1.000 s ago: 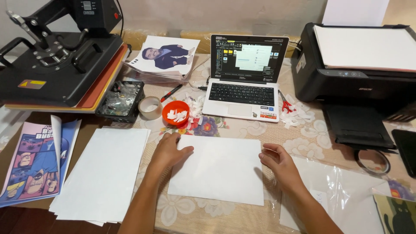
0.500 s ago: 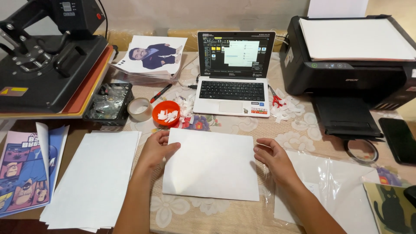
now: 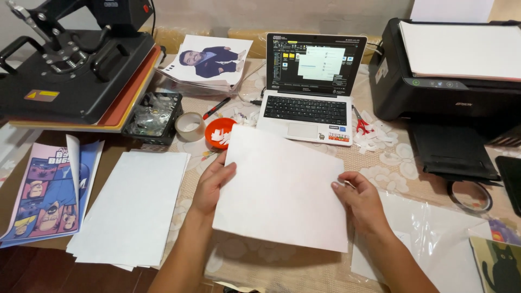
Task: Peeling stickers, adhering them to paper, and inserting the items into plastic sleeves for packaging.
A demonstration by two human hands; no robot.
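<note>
- I am holding a blank white sheet [image 3: 282,190] with both hands, lifted above the table [image 3: 401,168] and tilted so its far edge is rising towards the laptop [image 3: 309,89].
- My left hand [image 3: 211,184] is gripping the sheet's left edge, thumb on top and fingers curled under it.
- My right hand [image 3: 361,201] is gripping the right edge in the same way, closed on the paper.
- The sheet is sitting in the middle of the view, with its far corner overlapping the front edge of the laptop and lying just beside the orange dish [image 3: 220,133] of small white scraps.
- A stack of white paper [image 3: 135,203] is lying to my left, well apart from the held sheet, with printed comic pages [image 3: 46,190] beyond it.
- A heat press [image 3: 70,65] is standing at the far left; a black printer [image 3: 450,70], loaded with paper, is standing at the far right.
- A tape roll [image 3: 190,126] is resting near the dish, and clear plastic film [image 3: 439,239] is lying under my right forearm.
- Judgement: the step in hand is the handling of a single sheet held off the table, not yet placed anywhere.
- Judgement: any further move is calling for an even grip on both edges so the sheet is not creasing, and for clearance over the laptop and the dish.
</note>
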